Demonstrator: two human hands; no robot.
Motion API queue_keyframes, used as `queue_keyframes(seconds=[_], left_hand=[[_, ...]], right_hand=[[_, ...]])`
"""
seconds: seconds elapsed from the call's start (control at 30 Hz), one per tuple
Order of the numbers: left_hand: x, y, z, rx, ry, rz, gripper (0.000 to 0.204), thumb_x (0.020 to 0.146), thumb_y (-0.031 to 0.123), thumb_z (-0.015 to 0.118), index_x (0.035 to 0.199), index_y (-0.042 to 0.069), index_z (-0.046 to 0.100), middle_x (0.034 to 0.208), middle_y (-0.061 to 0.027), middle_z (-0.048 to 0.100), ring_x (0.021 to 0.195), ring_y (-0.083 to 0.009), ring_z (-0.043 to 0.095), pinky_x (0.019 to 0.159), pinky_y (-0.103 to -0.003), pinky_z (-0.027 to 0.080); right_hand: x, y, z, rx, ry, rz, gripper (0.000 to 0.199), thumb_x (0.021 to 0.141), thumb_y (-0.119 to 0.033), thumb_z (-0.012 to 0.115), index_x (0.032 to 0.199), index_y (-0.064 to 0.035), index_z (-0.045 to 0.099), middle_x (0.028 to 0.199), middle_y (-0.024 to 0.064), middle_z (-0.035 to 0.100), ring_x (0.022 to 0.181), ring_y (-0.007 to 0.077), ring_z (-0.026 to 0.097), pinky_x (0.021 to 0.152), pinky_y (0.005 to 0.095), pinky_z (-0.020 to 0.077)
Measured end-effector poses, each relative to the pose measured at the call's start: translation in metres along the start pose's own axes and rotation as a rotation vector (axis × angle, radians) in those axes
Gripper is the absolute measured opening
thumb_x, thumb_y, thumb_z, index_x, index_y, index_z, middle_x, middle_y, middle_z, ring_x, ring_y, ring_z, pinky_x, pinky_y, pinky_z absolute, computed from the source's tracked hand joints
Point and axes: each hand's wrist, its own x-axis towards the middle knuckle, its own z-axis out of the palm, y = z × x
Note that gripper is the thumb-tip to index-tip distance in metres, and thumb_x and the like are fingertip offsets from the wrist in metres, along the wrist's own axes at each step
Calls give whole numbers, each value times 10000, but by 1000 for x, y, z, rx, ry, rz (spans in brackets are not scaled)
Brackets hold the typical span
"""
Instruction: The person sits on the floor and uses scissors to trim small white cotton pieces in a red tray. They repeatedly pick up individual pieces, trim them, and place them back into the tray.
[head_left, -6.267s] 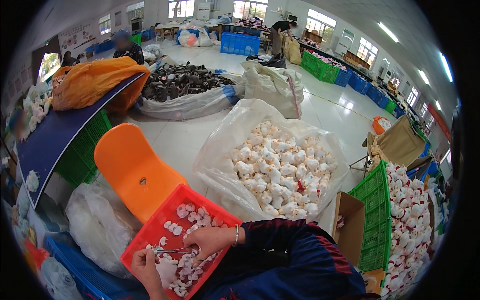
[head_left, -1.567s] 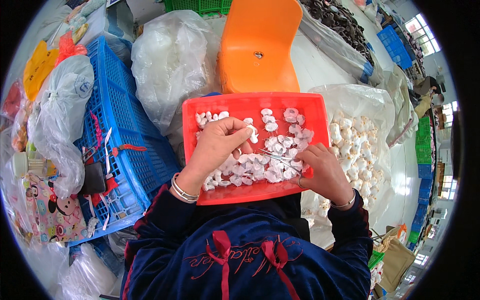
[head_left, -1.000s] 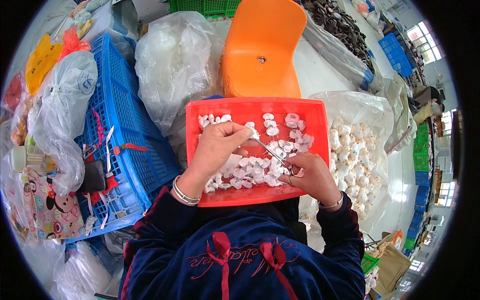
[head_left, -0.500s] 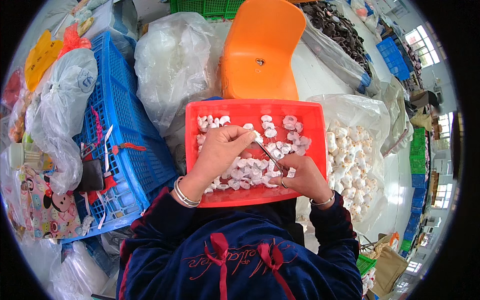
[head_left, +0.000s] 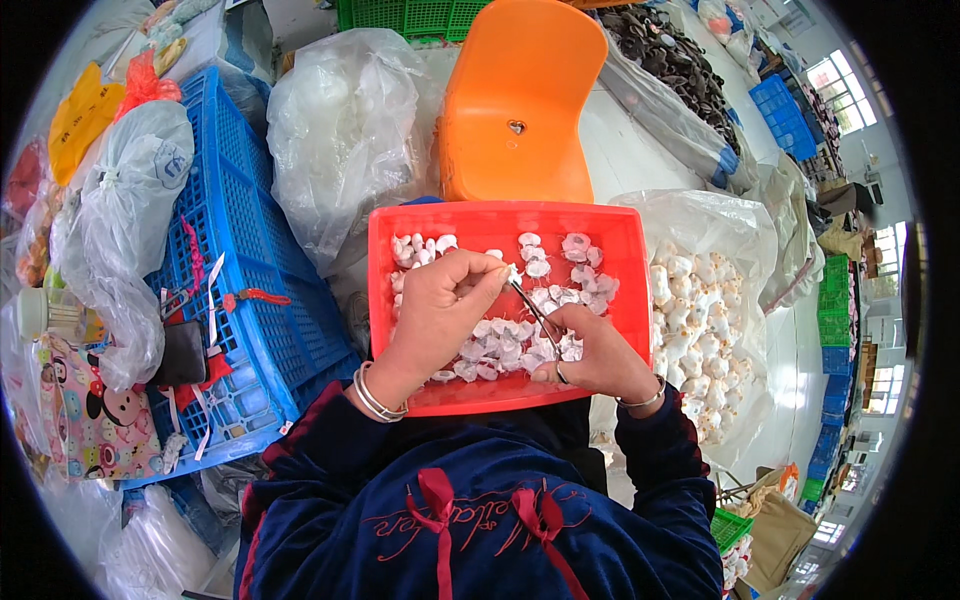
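Red plastic tray point(head_left: 400, 395) sits at the centre of the frame, on the person's lap, holding a scatter of small white pieces point(head_left: 500, 345). Compared with the picture half a second before, the view has barely shifted; the left hand has lifted 1 piece a little higher over the tray, and the thin metal tool now points up toward it rather than lying lower among the heap.

Left hand point(head_left: 440, 310), just left of centre, has its fingers pinched together on a small white piece point(head_left: 512, 272) at the fingertips. Right hand point(head_left: 590, 355), just right of centre, is closed around the metal tool point(head_left: 533, 312), whose tip reaches the pinched piece; whether it is scissors or tweezers cannot be told.

An orange plastic chair point(head_left: 515, 110) stands above the tray at the top centre. A blue crate point(head_left: 250, 290) fills the left side, with clear plastic bags point(head_left: 340, 130) beside it. At the right, an open sack point(head_left: 735, 240) holds more white pieces.
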Motion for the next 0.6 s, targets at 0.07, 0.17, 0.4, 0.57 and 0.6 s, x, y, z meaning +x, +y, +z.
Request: queue_keyframes(seconds=[0.07,0.17,0.4,0.57,0.6], left_hand=[[-1,-1,0,122,4,98,67,973,21,662,994,-24,707,887,-60,721,817,-84,681,709,-229,547],[-2,-1,3,276,30,187,76,971,24,662,992,-39,701,874,-78,725,804,-84,684,700,-227,540],[1,-2,1,55,6,-72,196,969,67,669,1144,-22,658,901,-78,735,810,-93,689,700,-233,535],[6,13,-8,-222,-512,-449,247,1002,148,651,1217,26,644,868,-50,712,746,-83,662,678,-234,531],[8,11,-9,-175,-508,-479,185,997,152,663,1134,30,688,819,-38,699,678,-62,634,618,-215,509]], right_hand=[[1,0,0,-5,-2,-13,546,704,-356,930,968,7,617,915,144,627,872,296,616,800,380,490],[2,2,0,-84,-39,54,646,656,-295,964,1123,19,647,1014,124,666,957,251,645,856,357,512],[1,-1,-1,-84,-1,63,416,702,-262,934,885,8,676,753,94,635,716,228,604,684,352,490],[-4,2,-12,-84,-46,-11,400,746,-290,904,795,-4,630,683,98,582,629,239,549,600,356,445],[-4,2,-14,-74,-82,9,397,750,-287,903,789,-4,627,672,96,572,621,233,543,595,352,441]])
